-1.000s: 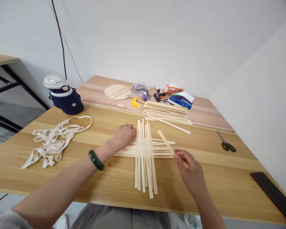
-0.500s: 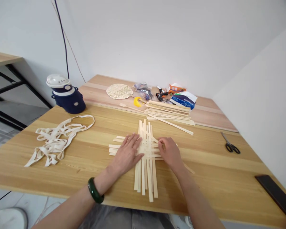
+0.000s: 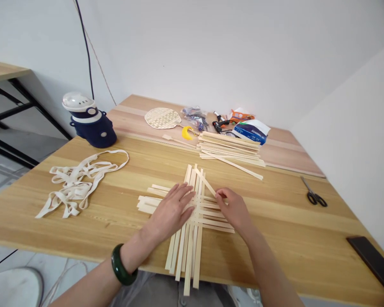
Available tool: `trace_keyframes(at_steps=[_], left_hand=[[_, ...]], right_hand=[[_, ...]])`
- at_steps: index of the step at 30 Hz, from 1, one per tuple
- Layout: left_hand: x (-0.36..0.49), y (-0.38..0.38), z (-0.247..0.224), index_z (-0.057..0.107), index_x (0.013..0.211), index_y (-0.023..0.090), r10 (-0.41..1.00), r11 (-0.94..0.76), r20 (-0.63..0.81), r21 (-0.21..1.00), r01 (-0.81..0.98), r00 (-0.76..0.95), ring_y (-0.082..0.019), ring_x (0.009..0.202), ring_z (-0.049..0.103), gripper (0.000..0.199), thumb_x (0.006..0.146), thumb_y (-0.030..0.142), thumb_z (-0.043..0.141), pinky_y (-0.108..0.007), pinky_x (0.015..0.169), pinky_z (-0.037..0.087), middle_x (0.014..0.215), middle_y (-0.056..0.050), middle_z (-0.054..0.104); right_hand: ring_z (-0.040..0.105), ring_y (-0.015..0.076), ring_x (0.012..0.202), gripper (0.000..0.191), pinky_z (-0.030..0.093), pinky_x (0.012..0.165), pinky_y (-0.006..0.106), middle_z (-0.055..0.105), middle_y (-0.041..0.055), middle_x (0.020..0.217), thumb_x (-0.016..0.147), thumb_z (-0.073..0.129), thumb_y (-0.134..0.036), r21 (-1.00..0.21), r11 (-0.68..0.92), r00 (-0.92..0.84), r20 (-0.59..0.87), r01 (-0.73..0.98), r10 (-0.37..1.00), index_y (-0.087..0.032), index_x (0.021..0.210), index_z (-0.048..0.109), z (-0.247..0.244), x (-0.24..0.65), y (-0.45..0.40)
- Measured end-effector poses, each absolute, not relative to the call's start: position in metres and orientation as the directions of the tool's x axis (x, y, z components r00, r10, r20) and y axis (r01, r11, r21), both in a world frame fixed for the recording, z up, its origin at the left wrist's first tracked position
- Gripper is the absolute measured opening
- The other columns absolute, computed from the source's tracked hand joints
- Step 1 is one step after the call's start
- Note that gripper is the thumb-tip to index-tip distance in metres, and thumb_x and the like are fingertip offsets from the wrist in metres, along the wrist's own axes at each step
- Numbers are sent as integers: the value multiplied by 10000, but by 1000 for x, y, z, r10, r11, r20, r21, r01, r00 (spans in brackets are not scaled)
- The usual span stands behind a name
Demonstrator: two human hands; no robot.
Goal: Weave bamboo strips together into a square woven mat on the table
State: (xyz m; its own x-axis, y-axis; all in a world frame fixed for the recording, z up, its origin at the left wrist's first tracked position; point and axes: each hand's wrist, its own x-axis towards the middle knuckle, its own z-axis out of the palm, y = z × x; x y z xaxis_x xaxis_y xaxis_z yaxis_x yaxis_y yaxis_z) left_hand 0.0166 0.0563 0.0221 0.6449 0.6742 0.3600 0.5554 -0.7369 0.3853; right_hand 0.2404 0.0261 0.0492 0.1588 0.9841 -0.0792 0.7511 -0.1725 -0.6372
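Note:
Pale flat wooden strips [image 3: 198, 256] cross each other in a loose over-and-under weave on the table in front of me. My left hand [image 3: 173, 209] lies spread across the left part of the weave, palm down, with a green bangle [image 3: 124, 265] on its wrist. At the upper right of the weave, my right hand [image 3: 234, 209] pinches one slanting strip [image 3: 206, 182] between thumb and fingers. That strip's far end rests over the upright strips. My left palm hides part of the crossing.
Behind the weave lies a pile of loose strips [image 3: 230, 147]. A woven fan [image 3: 162, 118], yellow object [image 3: 187, 133], glue gun [image 3: 220, 124] and blue packet [image 3: 251, 132] sit farther back. White fabric tape [image 3: 80, 187] and a blue-and-white jug [image 3: 96, 130] are left; scissors [image 3: 315, 198] and a dark slab [image 3: 371, 264] right.
The weave has turned clockwise and shifted slightly toward me, its lower ends swinging left. Both hands have stayed on it, the right still pinching a strip. The camera view has shifted slightly.

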Motion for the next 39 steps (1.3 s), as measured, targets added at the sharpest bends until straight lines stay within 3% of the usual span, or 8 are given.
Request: trace_keyframes(at_steps=[4,7,10,14,25,29,35,39], left_hand=[[29,40,8,442,1416,136,632,-771,326,358,527,703,-269,1420,392,490,981,354,496,-466,1170,363,1467,-154,497],[30,32,-6,340,1475,72,587,-808,276,254,531,761,-302,1469,278,682,959,482,516,-468,1191,311,1547,-192,364],[28,30,-14,313,1484,50,572,-821,262,174,545,778,-308,1481,231,736,956,529,497,-456,1206,264,1570,-202,301],[28,31,-16,298,1490,49,564,-825,276,147,545,778,-299,1489,208,756,955,549,486,-444,1212,237,1576,-196,290],[27,31,-17,238,1518,69,564,-826,276,177,535,779,-290,1495,184,765,964,544,470,-448,1212,237,1578,-187,288],[27,31,-18,187,1540,104,571,-821,287,218,528,769,-271,1500,163,768,969,530,472,-451,1214,237,1580,-176,285],[27,31,-17,239,1517,82,569,-822,277,220,525,774,-287,1490,200,750,965,525,486,-459,1206,258,1574,-186,299],[27,31,-16,253,1512,83,573,-819,285,218,530,768,-280,1492,196,734,969,522,477,-455,1210,251,1574,-179,303]], right_hand=[[641,195,833,267,440,767,303,702,46,889,876,414,-426,-652,-166,243,30,740,970,-226,866,590,63,246,23],[606,168,687,262,399,647,272,679,11,762,888,405,-424,-567,-249,336,51,785,941,-241,866,591,80,253,20],[571,158,653,218,350,597,258,673,-3,731,888,432,-370,-421,-318,324,-61,849,944,-245,817,597,93,257,22],[560,149,680,217,333,598,249,678,-12,746,894,457,-328,-335,-333,269,-224,882,937,-235,753,593,98,259,27],[544,149,681,246,291,587,263,661,1,728,896,437,-283,-111,-276,231,-307,955,923,-215,705,575,114,277,27],[536,147,664,224,310,598,257,647,-1,713,862,461,-306,-231,-190,107,-329,954,938,-215,694,577,104,285,34],[503,149,611,260,338,591,263,626,2,658,824,465,-362,-401,-78,-54,-307,913,950,-212,670,611,87,299,46],[553,158,653,210,373,624,264,685,15,726,822,502,-300,-409,-46,-87,-301,911,950,-208,753,678,79,302,48]])
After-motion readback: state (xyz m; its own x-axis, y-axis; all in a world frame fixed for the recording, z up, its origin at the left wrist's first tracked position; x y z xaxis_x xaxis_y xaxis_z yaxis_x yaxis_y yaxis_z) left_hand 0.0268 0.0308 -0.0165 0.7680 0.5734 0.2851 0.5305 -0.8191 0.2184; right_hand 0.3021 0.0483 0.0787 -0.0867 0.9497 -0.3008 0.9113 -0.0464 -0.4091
